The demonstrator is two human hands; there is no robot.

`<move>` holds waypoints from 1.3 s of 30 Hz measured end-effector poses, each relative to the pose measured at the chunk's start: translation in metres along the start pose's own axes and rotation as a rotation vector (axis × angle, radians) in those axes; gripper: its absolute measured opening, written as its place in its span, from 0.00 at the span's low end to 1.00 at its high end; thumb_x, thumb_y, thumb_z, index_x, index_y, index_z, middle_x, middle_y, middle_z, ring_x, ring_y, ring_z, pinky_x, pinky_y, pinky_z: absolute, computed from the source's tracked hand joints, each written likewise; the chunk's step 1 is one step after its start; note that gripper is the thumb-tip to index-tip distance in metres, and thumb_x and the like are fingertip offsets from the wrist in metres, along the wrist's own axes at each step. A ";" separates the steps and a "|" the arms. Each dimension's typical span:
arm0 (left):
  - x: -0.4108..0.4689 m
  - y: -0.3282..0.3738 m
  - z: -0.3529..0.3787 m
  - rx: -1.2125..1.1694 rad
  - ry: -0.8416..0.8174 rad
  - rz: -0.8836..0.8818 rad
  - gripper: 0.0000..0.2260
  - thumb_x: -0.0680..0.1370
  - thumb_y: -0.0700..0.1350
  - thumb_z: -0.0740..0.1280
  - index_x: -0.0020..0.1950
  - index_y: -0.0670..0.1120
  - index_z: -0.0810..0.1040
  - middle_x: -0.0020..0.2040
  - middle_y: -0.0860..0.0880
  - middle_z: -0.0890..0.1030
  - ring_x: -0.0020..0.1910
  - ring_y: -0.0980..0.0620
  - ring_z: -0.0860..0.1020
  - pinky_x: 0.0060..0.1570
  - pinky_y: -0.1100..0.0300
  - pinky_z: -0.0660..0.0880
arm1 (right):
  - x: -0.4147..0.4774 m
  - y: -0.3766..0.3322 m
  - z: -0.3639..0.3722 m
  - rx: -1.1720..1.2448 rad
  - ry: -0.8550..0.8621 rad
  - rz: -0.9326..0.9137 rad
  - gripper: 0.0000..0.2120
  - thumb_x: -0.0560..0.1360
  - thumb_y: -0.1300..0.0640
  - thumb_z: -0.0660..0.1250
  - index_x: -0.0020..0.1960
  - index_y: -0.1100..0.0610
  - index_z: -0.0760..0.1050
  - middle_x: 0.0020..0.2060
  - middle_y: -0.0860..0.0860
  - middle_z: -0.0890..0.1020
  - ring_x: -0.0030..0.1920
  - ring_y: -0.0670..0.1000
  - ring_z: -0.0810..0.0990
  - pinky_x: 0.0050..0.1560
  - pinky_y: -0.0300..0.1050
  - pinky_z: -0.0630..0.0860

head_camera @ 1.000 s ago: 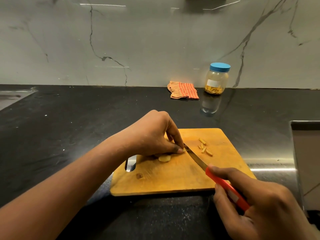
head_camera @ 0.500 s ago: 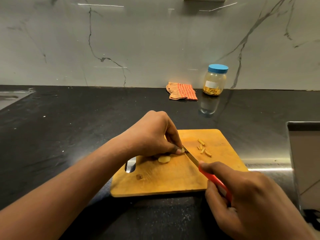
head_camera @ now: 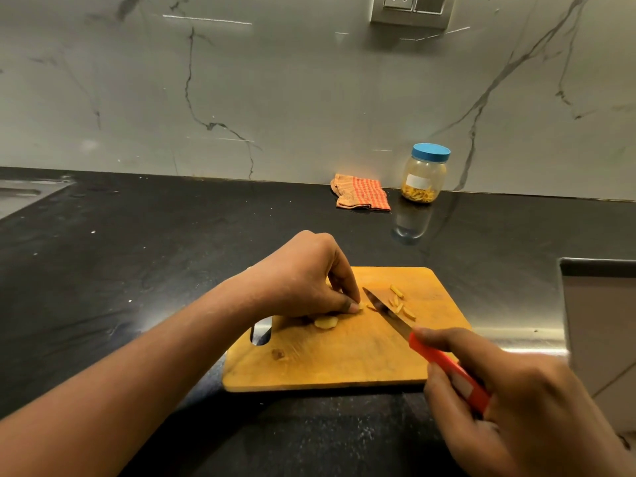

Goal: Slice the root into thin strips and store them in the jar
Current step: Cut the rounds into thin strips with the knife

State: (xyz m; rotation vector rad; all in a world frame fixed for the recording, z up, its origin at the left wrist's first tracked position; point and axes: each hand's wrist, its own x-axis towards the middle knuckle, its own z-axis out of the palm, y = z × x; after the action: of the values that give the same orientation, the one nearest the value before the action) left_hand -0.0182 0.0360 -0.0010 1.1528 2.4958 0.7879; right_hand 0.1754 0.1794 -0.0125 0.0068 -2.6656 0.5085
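Note:
A wooden cutting board point(head_camera: 344, 363) lies on the black counter. My left hand point(head_camera: 303, 280) pinches a small pale piece of root point(head_camera: 362, 306) against the board. A flat root slice point(head_camera: 325, 322) lies just below that hand. My right hand point(head_camera: 509, 401) grips the red handle of a knife point(head_camera: 447, 366), whose blade point(head_camera: 385, 313) rests on the board right beside the pinched piece. Several thin strips point(head_camera: 401, 302) lie beyond the blade. The jar point(head_camera: 425, 173), with a blue lid on and strips in its bottom, stands at the back against the wall.
An orange checked cloth point(head_camera: 361, 192) lies left of the jar. A steel sink edge point(head_camera: 599, 266) is at the right, a steel drainer point(head_camera: 24, 194) at the far left. A wall socket point(head_camera: 411, 8) sits above the counter.
My right hand drew the knife back toward me after pushing forward, and the blade now sits slightly right of the pinched piece. The view tilted up. My left hand stayed in place.

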 end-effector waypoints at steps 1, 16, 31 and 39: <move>0.000 0.000 0.000 -0.001 0.000 0.000 0.06 0.74 0.46 0.74 0.50 0.51 0.86 0.49 0.55 0.84 0.49 0.56 0.81 0.51 0.63 0.80 | 0.000 -0.001 0.001 0.001 -0.003 -0.008 0.13 0.65 0.52 0.66 0.49 0.43 0.81 0.20 0.40 0.67 0.19 0.39 0.62 0.23 0.31 0.65; 0.001 0.002 0.001 -0.004 0.008 -0.019 0.06 0.74 0.45 0.74 0.50 0.51 0.86 0.45 0.59 0.81 0.45 0.60 0.78 0.33 0.80 0.71 | 0.004 -0.008 0.013 -0.055 -0.037 -0.010 0.18 0.67 0.47 0.58 0.51 0.46 0.81 0.23 0.38 0.62 0.20 0.41 0.61 0.22 0.34 0.66; 0.003 0.000 0.002 0.009 0.025 -0.017 0.05 0.74 0.46 0.75 0.48 0.51 0.86 0.45 0.58 0.83 0.44 0.59 0.80 0.36 0.74 0.75 | -0.003 -0.010 0.012 -0.166 -0.029 -0.021 0.17 0.60 0.51 0.69 0.48 0.43 0.82 0.21 0.40 0.62 0.18 0.43 0.65 0.19 0.35 0.64; 0.000 0.000 0.001 -0.005 0.018 -0.022 0.05 0.74 0.46 0.75 0.49 0.50 0.86 0.44 0.59 0.81 0.46 0.57 0.81 0.41 0.70 0.78 | -0.001 -0.002 0.005 -0.048 -0.007 0.006 0.14 0.63 0.53 0.67 0.48 0.45 0.81 0.21 0.39 0.62 0.19 0.41 0.62 0.23 0.31 0.64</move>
State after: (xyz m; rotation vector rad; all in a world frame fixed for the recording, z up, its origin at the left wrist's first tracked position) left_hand -0.0178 0.0365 -0.0016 1.1200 2.5150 0.8020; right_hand 0.1745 0.1757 -0.0167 -0.0133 -2.6848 0.4469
